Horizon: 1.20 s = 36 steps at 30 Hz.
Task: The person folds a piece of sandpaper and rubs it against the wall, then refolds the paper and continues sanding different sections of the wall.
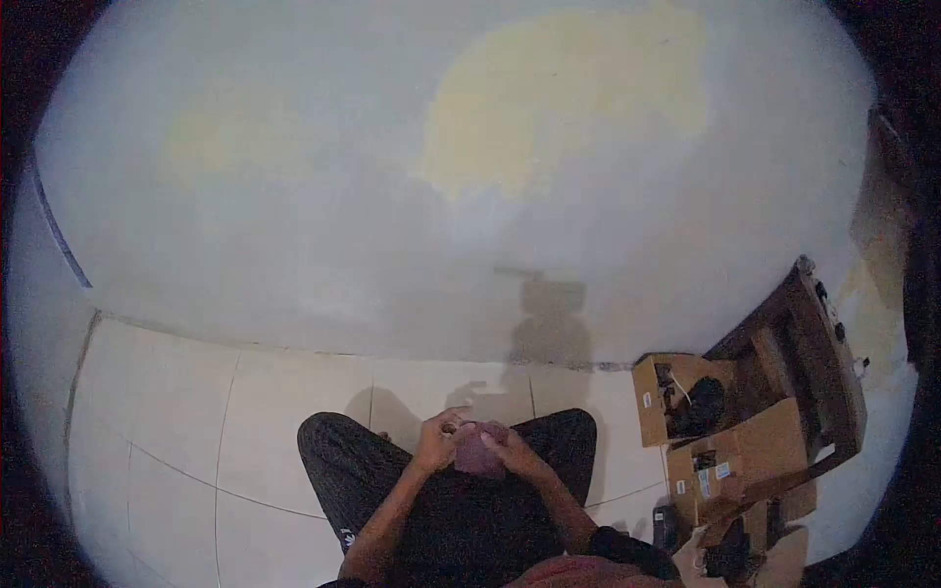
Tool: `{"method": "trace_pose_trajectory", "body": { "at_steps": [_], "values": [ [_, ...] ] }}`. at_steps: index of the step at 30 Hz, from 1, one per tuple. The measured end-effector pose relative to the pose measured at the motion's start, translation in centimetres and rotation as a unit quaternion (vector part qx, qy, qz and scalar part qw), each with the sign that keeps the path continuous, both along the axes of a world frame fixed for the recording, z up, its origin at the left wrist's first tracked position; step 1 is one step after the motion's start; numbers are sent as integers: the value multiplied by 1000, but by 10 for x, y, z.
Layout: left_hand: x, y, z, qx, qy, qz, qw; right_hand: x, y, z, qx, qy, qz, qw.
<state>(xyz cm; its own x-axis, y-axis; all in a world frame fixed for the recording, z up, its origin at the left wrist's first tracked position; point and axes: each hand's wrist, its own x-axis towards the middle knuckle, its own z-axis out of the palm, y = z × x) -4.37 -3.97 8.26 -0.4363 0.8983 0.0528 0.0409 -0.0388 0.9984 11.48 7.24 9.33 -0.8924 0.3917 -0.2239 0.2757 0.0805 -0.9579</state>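
Observation:
A small mauve piece of cloth (pixel 478 458) is held up in front of my lap, between both hands. My left hand (pixel 438 443) is closed at its upper left edge, with finger and thumb bent together. On the other side, my right hand (pixel 514 457) grips the cloth with the thumb lying across its front. Whether there is a thread or a small tool at the fingertips is too small to tell. My crossed legs in dark trousers (pixel 355 465) are below and around the hands.
Open cardboard boxes (pixel 750 446) with dark items inside stand at my right, beside a dark wooden piece of furniture (pixel 828 377). A small dark object (pixel 666 527) is near the boxes. Ahead, a pale wall (pixel 392 245) with yellowish patches rises from the tiled floor (pixel 274 431).

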Motion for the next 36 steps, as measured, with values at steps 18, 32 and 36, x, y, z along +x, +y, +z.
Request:
{"method": "trace_pose_trajectory", "body": {
  "at_steps": [18, 32, 36],
  "values": [
    [-6, -12, -17, 79, 14, 59, 995, -10, -58, 32, 242, 100, -164, 951],
    [14, -52, 11, -5, -44, -119, 992, 33, -115, 46, 201, 15, -127, 971],
    [22, -44, -22, 52, 20, -50, 997, 34, -117, 30, 47, 83, -185, 978]
  ]
}}
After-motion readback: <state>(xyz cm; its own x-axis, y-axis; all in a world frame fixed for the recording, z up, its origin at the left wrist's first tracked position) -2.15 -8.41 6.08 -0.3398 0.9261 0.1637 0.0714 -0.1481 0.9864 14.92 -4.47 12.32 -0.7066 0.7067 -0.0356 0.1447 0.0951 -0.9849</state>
